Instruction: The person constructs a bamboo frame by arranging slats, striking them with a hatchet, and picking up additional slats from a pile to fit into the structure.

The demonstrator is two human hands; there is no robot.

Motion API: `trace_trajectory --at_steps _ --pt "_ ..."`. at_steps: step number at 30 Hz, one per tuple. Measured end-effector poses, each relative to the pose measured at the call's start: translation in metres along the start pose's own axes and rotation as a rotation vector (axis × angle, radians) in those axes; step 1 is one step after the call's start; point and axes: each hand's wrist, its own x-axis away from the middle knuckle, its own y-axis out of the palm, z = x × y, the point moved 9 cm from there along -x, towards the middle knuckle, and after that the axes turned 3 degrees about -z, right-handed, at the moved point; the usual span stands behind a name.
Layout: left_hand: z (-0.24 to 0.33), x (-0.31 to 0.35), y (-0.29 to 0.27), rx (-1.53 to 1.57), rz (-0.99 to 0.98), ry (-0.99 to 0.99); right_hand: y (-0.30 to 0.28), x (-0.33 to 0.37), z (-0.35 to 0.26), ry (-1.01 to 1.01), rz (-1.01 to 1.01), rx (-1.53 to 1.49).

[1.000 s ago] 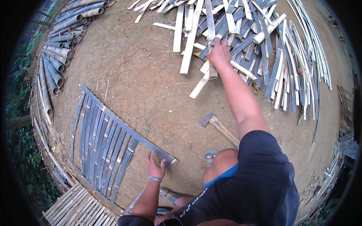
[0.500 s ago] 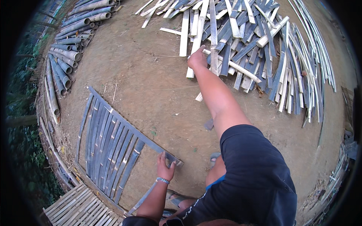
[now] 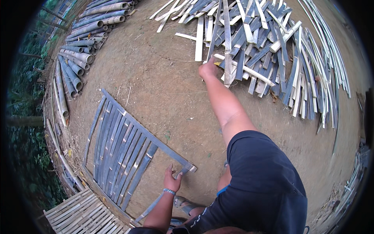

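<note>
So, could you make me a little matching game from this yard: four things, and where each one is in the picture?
1. Round bamboo poles
2. Bracelet
3. Right hand
4. Pale bamboo-slat platform

A. At the near edge of the heap of split bamboo strips
B. In the bottom left part
C. Stacked toward the top left
D. Around the left wrist

Pairs: 1-C, 2-D, 3-A, 4-B

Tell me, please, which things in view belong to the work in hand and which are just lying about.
Likely part of the work:
Right hand, gripping a bamboo strip
Pile of split bamboo
Left hand, near the slatted panel

Seemingly just lying about:
Round bamboo poles
Pale slatted platform
</note>
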Motion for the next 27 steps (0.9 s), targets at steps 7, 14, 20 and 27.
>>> trace_trajectory --at_steps 7,14,20,27 --pt "0.0 -0.007 0.0 0.002 -0.034 -0.006 -0.002 0.001 0.014 -0.001 0.166 -0.063" --pt "-0.001 0.002 0.007 0.041 -0.058 -0.028 0.006 -0.002 0.019 -0.045 0.156 -0.129" --pt "-0.008 0.01 0.012 0.02 -0.05 0.001 -0.005 0.003 0.012 -0.088 0.164 -0.144" --pt "-0.016 0.013 0.01 0.022 -0.048 -0.016 -0.052 -0.001 -0.021 -0.19 0.266 -0.087"
